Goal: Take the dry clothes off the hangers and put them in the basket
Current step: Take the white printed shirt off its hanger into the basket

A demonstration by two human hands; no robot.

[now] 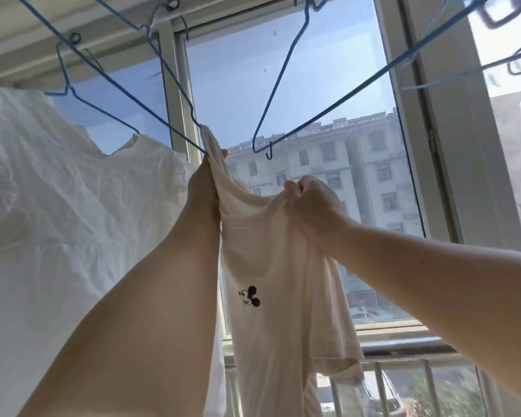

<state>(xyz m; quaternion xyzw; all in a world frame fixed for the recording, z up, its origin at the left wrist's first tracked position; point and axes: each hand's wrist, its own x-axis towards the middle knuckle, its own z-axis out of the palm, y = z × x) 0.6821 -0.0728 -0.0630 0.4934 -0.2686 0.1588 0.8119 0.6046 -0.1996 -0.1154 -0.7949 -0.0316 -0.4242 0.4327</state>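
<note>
Hands raised before window, left hand pinched cream shirt at blue hanger tip, right hand gripped its neckline, white garment left, empty hanger perhaps above right.

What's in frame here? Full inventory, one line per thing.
pale pink cotton top with cartoon mouse print: one, pink, centre, one shoulder caught on a hanger tip
crinkled white garment: one, white, left, on a hanger
blue wire hangers: at least four, blue, overhead; the centre one bare
white-framed window: one, white, behind
grey apartment block: one, grey, outside
left hand: holds the pink top beside the hanger tip
right hand: grips the bunched neckline, centre right
</note>
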